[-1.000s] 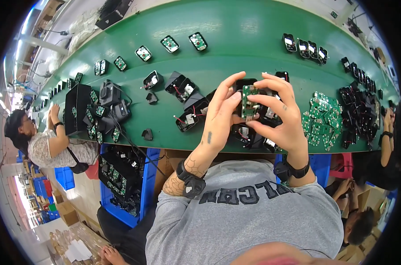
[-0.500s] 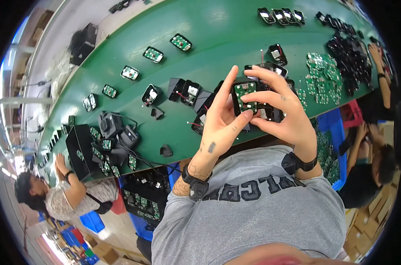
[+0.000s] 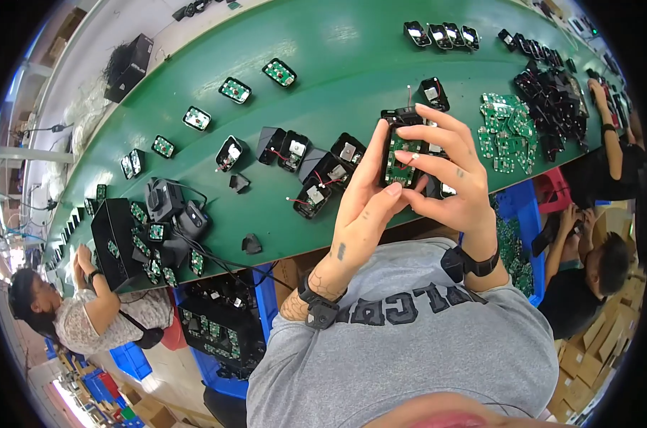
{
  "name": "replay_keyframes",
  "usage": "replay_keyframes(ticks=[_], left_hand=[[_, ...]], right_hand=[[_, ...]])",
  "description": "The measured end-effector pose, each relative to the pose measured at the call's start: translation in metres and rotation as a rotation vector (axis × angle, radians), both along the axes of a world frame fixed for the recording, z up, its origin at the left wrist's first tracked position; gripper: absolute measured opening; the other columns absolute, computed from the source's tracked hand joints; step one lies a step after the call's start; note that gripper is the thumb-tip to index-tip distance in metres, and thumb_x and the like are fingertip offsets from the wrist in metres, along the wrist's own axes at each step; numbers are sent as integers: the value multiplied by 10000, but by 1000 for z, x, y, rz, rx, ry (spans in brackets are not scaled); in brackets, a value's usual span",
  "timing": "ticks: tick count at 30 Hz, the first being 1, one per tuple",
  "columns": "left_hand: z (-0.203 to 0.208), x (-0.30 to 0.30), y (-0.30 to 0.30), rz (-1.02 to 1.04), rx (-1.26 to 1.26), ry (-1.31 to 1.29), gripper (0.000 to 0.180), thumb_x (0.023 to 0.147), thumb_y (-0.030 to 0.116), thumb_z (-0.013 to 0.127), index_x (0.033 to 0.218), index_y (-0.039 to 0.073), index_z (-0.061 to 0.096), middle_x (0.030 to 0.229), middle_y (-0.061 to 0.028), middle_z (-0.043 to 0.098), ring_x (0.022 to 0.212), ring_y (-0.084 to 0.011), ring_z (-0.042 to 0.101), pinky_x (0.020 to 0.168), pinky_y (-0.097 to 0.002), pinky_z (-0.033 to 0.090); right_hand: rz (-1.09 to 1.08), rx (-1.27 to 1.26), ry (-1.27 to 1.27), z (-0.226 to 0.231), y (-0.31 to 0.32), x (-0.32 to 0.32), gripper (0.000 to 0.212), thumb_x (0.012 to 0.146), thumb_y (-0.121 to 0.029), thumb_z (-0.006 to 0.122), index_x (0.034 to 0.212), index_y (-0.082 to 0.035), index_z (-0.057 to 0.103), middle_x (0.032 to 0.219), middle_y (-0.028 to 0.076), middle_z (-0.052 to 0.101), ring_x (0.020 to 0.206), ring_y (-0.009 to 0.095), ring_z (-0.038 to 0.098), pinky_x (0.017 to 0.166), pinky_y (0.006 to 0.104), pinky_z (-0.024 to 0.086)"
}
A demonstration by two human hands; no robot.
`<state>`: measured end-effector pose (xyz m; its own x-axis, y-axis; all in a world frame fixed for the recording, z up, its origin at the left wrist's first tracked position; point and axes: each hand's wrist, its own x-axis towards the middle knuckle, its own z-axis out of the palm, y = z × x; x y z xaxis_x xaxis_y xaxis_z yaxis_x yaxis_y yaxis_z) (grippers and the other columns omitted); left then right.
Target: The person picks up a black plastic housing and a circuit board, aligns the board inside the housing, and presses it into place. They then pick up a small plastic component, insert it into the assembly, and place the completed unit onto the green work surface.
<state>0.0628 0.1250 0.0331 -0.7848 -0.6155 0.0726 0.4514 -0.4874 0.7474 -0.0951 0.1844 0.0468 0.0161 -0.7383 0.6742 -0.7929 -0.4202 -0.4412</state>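
Above the near edge of the green table I hold a black plastic housing with a green circuit board [image 3: 398, 172] in it. My left hand [image 3: 363, 203] grips its left side, thumb at the board's lower edge. Round the right side curls my right hand [image 3: 457, 182], its fingertips on the board and upper rim. Just left of my hands lie open black housings [image 3: 312, 196] with red wires and pale parts inside. Another open housing [image 3: 433, 94] stands beyond my right fingers. My fingers hide part of the held housing and the pieces behind it.
Board-filled housings [image 3: 235, 90] stand in a row at the left. A pile of green boards [image 3: 507, 132] and a heap of black parts [image 3: 552, 100] lie at the right. Blue bins [image 3: 527, 221] flank me below the edge. Co-workers sit at both sides.
My view has shifted, so the table's things sit a little further left. The right fingers have moved over the board, and the housing stays between both hands.
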Motion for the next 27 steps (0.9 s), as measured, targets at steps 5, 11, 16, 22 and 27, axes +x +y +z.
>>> replay_keyframes(ticks=[5, 11, 16, 22, 27], left_hand=[[-12, -13, 10, 90, -75, -10, 627, 966, 3, 407, 1525, 51, 126, 1457, -160, 362, 1302, -309, 456, 1037, -421, 448], [-16, -29, 17, 165, -275, -114, 598, 966, 12, 464, 1504, 6, 202, 1473, -140, 370, 1294, -229, 446, 1008, -332, 436], [-16, -36, 7, 174, -649, -442, 577, 920, -25, 526, 1463, -13, 329, 1358, -163, 514, 1032, -131, 565, 756, -210, 469], [-25, -44, 2, 328, -733, -424, 539, 955, 16, 511, 1463, 7, 329, 1322, -158, 541, 1124, -194, 578, 930, -297, 476], [-16, -54, 6, 231, -519, -374, 487, 969, 41, 517, 1428, 19, 355, 1107, -153, 594, 663, -131, 632, 517, -204, 501]], right_hand=[[64, 10, 63, 4, 10, -11, 539, 639, -60, 782, 1161, -62, 648, 1294, 159, 571, 1235, 398, 512, 996, 462, 430], [164, 172, -1204, -17, 13, -5, 517, 810, 60, 664, 1307, 28, 528, 1238, 125, 594, 1130, 192, 581, 956, 307, 476], [129, 281, -1138, -25, 17, -15, 532, 785, 86, 648, 1304, 47, 533, 1233, 122, 601, 1056, 173, 611, 885, 294, 513], [220, 368, -1179, -29, 5, -18, 531, 846, 27, 666, 1342, -26, 482, 1201, 91, 585, 995, 127, 603, 803, 274, 536], [215, 339, -1235, -25, 7, -26, 432, 843, 13, 685, 1198, -54, 449, 1081, 74, 606, 1035, 139, 593, 893, 300, 491]])
